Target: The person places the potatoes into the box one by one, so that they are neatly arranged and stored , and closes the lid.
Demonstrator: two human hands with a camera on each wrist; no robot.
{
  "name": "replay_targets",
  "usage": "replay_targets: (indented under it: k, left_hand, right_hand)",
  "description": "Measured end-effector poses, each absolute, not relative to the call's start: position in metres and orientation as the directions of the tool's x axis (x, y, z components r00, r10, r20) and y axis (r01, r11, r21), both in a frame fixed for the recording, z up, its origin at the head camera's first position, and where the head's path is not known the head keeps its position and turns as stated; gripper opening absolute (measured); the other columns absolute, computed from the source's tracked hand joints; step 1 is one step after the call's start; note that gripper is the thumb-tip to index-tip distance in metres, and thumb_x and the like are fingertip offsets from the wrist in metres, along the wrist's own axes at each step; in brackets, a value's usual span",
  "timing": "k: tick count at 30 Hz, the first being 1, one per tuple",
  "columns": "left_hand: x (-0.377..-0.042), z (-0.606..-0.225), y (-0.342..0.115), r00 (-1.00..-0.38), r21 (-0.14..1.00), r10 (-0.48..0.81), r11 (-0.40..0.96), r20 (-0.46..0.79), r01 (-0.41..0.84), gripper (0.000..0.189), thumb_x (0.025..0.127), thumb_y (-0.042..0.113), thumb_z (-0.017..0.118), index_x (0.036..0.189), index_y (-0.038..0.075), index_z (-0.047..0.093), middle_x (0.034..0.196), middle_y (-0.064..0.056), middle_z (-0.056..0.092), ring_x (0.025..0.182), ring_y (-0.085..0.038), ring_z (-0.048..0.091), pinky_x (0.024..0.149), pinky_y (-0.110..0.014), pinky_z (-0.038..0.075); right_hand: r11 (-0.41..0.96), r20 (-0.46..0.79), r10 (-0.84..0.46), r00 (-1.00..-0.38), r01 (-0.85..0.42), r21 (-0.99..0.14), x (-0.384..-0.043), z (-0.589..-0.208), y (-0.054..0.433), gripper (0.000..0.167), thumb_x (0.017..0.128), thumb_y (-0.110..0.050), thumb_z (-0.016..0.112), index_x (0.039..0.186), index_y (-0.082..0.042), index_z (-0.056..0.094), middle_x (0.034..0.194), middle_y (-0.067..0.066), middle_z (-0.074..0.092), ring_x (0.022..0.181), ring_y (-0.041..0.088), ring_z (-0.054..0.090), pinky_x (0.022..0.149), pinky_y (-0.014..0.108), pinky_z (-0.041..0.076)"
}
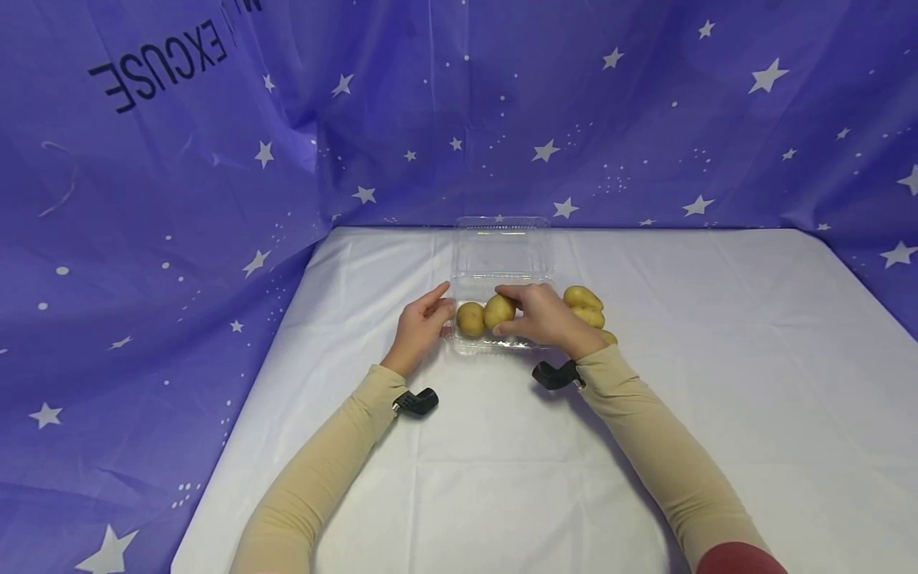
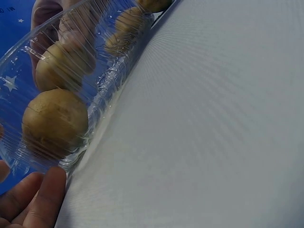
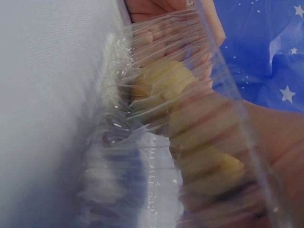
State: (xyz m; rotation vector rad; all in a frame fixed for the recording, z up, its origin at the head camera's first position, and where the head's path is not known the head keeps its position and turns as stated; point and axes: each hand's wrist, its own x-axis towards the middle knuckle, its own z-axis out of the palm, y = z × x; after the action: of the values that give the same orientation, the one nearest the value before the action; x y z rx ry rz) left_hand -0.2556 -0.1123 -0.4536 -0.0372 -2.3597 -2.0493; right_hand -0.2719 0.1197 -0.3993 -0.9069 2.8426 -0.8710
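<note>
A hinged clear plastic container lies on the table with its lid raised at the back. My left hand is at its left side; in the left wrist view its fingertips touch the lower corner, fingers loosely bent. One potato sits at the container's left end. Just right of it, inside the container, my right hand pinches a second potato between thumb and fingers. The right wrist view sees this through the clear wall, blurred.
Several loose potatoes lie on the table right of the container, partly hidden by my right hand and wrist. White cloth covers the table. A purple star-patterned curtain hangs behind and along the left.
</note>
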Motion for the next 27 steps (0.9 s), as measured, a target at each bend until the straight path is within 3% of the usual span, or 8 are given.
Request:
replay_targets:
  k: [9, 10, 16, 27]
  left_hand:
    - [-0.2532, -0.4485, -0.1127, -1.000, 0.991, 0.014, 0.135, 0.018, 0.020, 0.053, 0.097, 0.009, 0.057, 0.150, 0.010, 0.051, 0.132, -0.022, 0.067, 0.098, -0.011, 0.066, 0.079, -0.025, 0.065]
    - [-0.2559, -0.4533, -0.1128, -1.000, 0.990, 0.009, 0.136, 0.025, 0.026, 0.053, 0.097, 0.010, 0.058, 0.150, 0.011, 0.052, 0.131, -0.021, 0.067, 0.097, -0.009, 0.065, 0.075, -0.021, 0.064]
    - [-0.2548, -0.4525, -0.1127, -1.000, 0.990, 0.010, 0.140, 0.022, 0.023, 0.053, 0.097, 0.009, 0.057, 0.150, 0.012, 0.052, 0.132, -0.021, 0.067, 0.104, -0.016, 0.066, 0.077, -0.022, 0.064]
    - [-0.2546, -0.4525, -0.1130, -0.999, 0.991, 0.026, 0.132, 0.027, 0.031, 0.055, 0.097, 0.009, 0.057, 0.152, 0.011, 0.050, 0.134, -0.020, 0.066, 0.106, -0.016, 0.066, 0.078, -0.023, 0.065]
  right_hand:
    - [0.687, 0.113, -0.543, -0.832, -0.517, -0.510, -0.2731, -0.4035, 0.1186, 0.074, 0.078, -0.024, 0.088, 0.139, 0.006, 0.058, 0.124, 0.021, 0.072, 0.105, 0.030, 0.071, 0.095, 0.043, 0.061]
    - [0.689, 0.111, -0.542, -0.833, -0.516, -0.509, -0.2732, -0.4037, 0.1185, 0.074, 0.077, -0.024, 0.088, 0.139, 0.006, 0.058, 0.124, 0.021, 0.072, 0.104, 0.030, 0.071, 0.094, 0.043, 0.061]
    - [0.704, 0.103, -0.543, -0.833, -0.519, -0.484, -0.2716, -0.4032, 0.1179, 0.075, 0.076, -0.025, 0.089, 0.137, 0.006, 0.060, 0.126, 0.023, 0.071, 0.109, 0.034, 0.070, 0.099, 0.045, 0.059]
    - [0.711, 0.100, -0.571, -0.815, -0.552, -0.437, -0.2704, -0.4053, 0.1176, 0.067, 0.077, -0.021, 0.088, 0.132, 0.008, 0.063, 0.120, 0.022, 0.073, 0.110, 0.036, 0.070, 0.100, 0.046, 0.059]
